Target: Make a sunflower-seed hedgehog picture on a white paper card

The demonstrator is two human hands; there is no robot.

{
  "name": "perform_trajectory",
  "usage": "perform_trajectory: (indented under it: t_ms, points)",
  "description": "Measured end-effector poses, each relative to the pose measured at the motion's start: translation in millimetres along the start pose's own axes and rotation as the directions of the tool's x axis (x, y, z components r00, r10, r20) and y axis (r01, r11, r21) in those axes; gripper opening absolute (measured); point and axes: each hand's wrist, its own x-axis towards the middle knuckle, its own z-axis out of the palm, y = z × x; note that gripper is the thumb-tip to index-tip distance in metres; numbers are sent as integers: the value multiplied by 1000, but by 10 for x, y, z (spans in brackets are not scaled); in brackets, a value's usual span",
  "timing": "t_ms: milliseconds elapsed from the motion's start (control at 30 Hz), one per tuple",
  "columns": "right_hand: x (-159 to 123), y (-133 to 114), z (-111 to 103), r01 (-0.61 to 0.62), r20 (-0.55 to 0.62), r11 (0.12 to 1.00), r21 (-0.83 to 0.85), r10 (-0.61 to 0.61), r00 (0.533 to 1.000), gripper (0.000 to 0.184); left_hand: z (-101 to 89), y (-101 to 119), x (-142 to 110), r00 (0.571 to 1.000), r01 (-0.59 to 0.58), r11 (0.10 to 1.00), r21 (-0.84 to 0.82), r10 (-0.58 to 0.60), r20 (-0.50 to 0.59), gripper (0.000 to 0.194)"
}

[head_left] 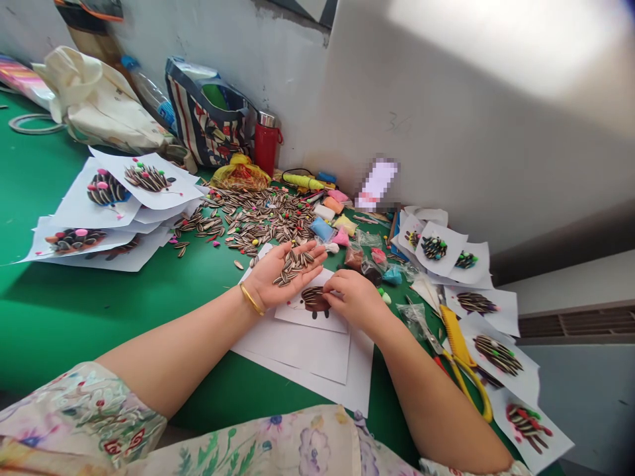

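My left hand (285, 274) is palm up with its fingers stretched out, and a small heap of striped sunflower seeds (292, 266) lies in it. Just to its right, my right hand (358, 299) pinches thumb and forefinger together at the edge of a brown hedgehog shape (313, 299). Whatever sits between those fingertips is hidden. A few seeds stick to the brown shape, and dark feet show below it. The shape is on a small white paper (297, 314), which rests on larger white sheets (317, 354).
Loose seeds (268, 218) are spread behind my hands. Bags of coloured clay (323, 229) lie beside them. Scissors (459, 370) and a yellow comb-like tool (454, 334) are right of my arm. Hedgehog pictures stand in a left stack (106, 211) and a right row (496, 354). A red flask (266, 142) stands behind.
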Motion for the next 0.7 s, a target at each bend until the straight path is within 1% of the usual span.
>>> perform_trajectory:
  t_ms: [133,200,300,433,500,700]
  points:
    - [-26,-51,-122,-161,82,984,73,155,984,9,-12,0,2,1000,2,1000,8,-2,4,45]
    - [-31,-60,-144,-214,106,968,128,201,974,9,-5,-1,-2,1000,4,1000,10,-4,3,45]
    - [-28,-46,-124,-205,117,961,187,185,976,10,11,-3,-7,1000,-4,1000,11,4,-11,45]
    - [-16,-21,-78,-138,109,973,187,119,987,12,5,-5,-3,1000,-4,1000,8,4,-7,45]
    - [-14,-25,-74,-127,101,973,192,109,989,13,-8,-4,1,1000,0,1000,5,0,10,45]
    - [-16,-60,-95,-189,101,952,239,170,980,13,-25,-2,7,1000,1,1000,1,-1,15,44]
